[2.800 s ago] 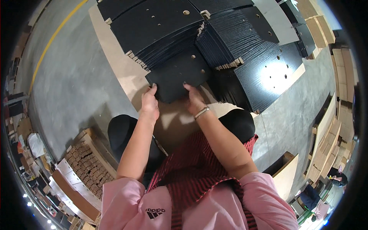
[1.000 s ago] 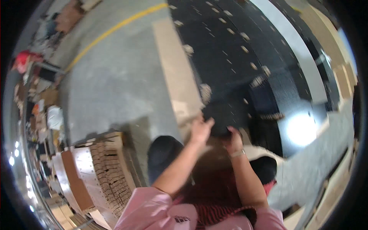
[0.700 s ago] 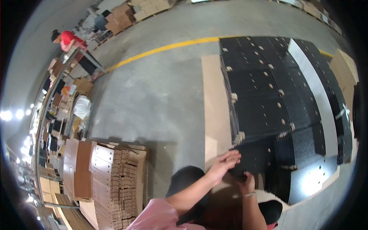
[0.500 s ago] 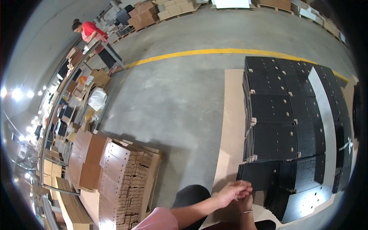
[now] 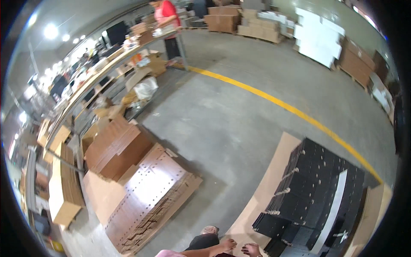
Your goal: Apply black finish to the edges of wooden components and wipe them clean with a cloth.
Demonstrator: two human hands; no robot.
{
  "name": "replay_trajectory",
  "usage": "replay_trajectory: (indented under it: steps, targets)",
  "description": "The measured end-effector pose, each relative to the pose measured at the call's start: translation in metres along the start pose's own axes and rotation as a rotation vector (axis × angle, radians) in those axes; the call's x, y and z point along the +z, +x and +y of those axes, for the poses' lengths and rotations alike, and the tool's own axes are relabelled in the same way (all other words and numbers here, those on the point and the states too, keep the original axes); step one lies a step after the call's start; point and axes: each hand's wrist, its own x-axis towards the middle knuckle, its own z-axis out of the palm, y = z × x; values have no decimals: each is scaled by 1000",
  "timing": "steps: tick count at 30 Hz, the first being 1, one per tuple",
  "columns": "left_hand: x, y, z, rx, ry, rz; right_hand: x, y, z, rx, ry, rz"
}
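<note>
My left hand (image 5: 229,244) is low in the picture in front of my dark-clad knee, its fingers curled in. Whether it pinches something small cannot be made out. Just to its right is my right hand (image 5: 251,249), fingers bent but apart, with nothing visible in it and a bracelet at the wrist. The two hands do not touch. Right of them lie stacks of black panels (image 5: 295,192) with small holes, the nearest a short way from my right hand. A long white strip (image 5: 332,212) lies across the stacks, which rest on a brown cardboard sheet (image 5: 261,184).
On the left stands a pallet stack of brown drilled panels (image 5: 150,180), with a cardboard carton (image 5: 120,147) on it. Behind runs a long workbench (image 5: 107,64), where a person in red (image 5: 167,17) stands. A yellow line (image 5: 257,92) crosses the floor; white sheets (image 5: 319,36) stand beyond.
My view has swung up and to the right, so the panel stacks sit lower in the picture. My hands, together before, are now apart and away from the nearest black panel.
</note>
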Motion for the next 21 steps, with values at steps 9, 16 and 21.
replay_trajectory:
  steps: [9,16,21]
  targets:
    - [-177,-227,273,-716,-115,672,-94,-122,-41,-130,-576,151]
    - [-147,-411,328,-887,-138,993,-95,-180,-66,-177,-669,56]
    - [67,-551,258,-1077,-482,1252,-48,-186,-149,-405,-1030,-19]
